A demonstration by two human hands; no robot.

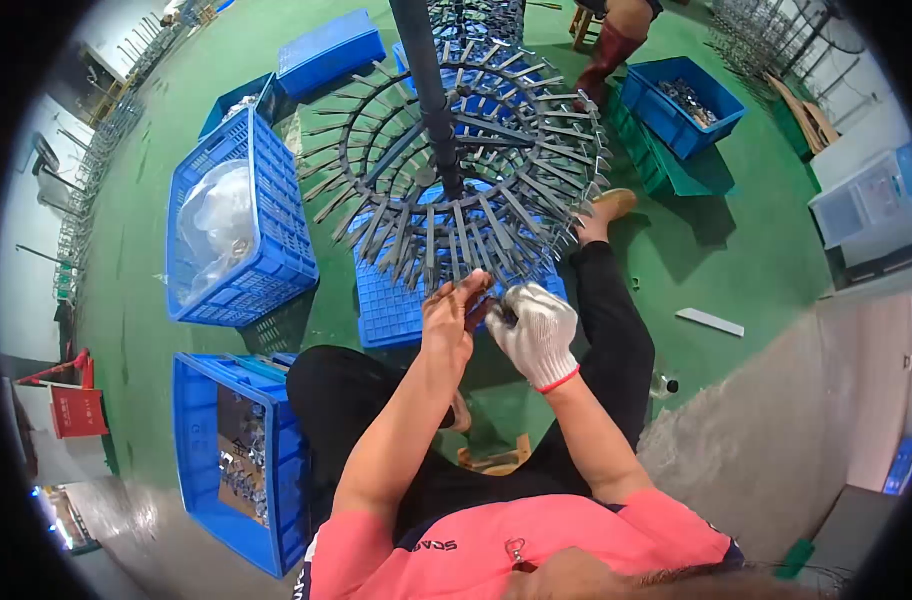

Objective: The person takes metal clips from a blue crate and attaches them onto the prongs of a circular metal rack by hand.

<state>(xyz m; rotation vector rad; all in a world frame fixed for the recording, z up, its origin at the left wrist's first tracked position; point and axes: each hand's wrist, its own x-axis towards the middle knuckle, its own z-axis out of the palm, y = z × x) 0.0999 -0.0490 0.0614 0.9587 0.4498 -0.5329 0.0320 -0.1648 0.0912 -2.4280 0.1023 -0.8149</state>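
Observation:
A round metal rack (459,235) with rings of flat prongs surrounds a dark upright pole (431,90). At its lower front edge, my bare left hand (454,315) has its fingers pinched together. My right hand (538,332), in a white glove with a red cuff, is curled right beside it. Both sets of fingertips meet near the prong ends; whatever small piece they hold is too hidden to name. Beneath the rack sits a blue crate (389,308).
A blue basket (288,225) with plastic bags stands left, above a blue bin (198,465) of small metal parts. Another blue bin (681,140) lies upper right, near a person's red boot (608,62). A white strip (710,321) lies on the floor.

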